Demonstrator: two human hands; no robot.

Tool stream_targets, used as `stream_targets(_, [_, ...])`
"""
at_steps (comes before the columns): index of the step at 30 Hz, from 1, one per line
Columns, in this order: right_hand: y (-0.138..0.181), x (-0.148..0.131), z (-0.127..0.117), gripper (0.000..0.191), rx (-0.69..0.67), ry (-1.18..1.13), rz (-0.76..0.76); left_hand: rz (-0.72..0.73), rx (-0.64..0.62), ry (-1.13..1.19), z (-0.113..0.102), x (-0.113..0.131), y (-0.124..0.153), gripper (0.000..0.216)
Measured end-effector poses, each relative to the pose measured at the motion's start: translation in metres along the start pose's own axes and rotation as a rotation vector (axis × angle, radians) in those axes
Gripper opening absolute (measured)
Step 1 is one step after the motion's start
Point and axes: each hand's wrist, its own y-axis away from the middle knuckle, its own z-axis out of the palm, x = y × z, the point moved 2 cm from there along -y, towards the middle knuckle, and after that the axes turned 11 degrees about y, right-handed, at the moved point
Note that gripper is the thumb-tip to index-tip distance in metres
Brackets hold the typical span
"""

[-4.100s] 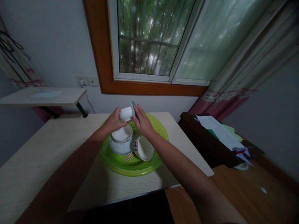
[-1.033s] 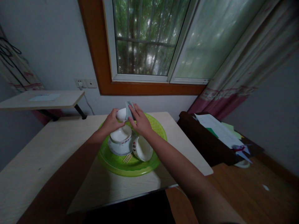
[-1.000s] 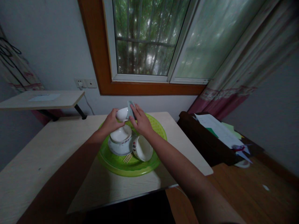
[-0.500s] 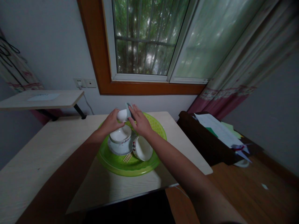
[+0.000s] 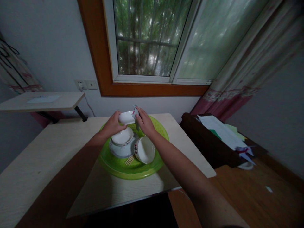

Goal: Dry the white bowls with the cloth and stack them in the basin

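My left hand (image 5: 113, 124) grips the left side of a white bowl (image 5: 126, 117), raised above the green tray (image 5: 133, 174). At the bowl's right rim my right hand (image 5: 144, 121) pinches a pale grey-blue cloth (image 5: 135, 110) against it. Below, a white bowl (image 5: 122, 136) stands upright on a white plate (image 5: 121, 151) on the tray. Another bowl (image 5: 145, 150), with a red flower pattern outside, lies tipped on its side, right of the plate. Several chopsticks (image 5: 129, 160) lie at the tray's front.
The tray rests on a pale wooden table (image 5: 59, 148). A raised shelf (image 5: 47, 101) with a paper stands at the left. Beyond the table are a window (image 5: 152, 41) and a wall socket (image 5: 85, 84). A dark cabinet (image 5: 201, 142) with papers stands at the right.
My right hand has moved slightly right with the cloth, from covering the bowl's side to its right rim, so more of the bowl shows. My left hand has stayed in place.
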Motion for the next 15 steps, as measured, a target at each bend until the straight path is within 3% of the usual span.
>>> stream_targets(6, [0.000,0.011,0.002,0.047,0.052,-0.150,0.050,0.097,-0.016,-0.013,0.001,-0.001,0.001,0.047])
stream_targets(15, [0.001,-0.001,-0.004,0.030,0.016,-0.105,0.019,0.149,-0.156,-0.062,0.000,0.007,0.003,0.039])
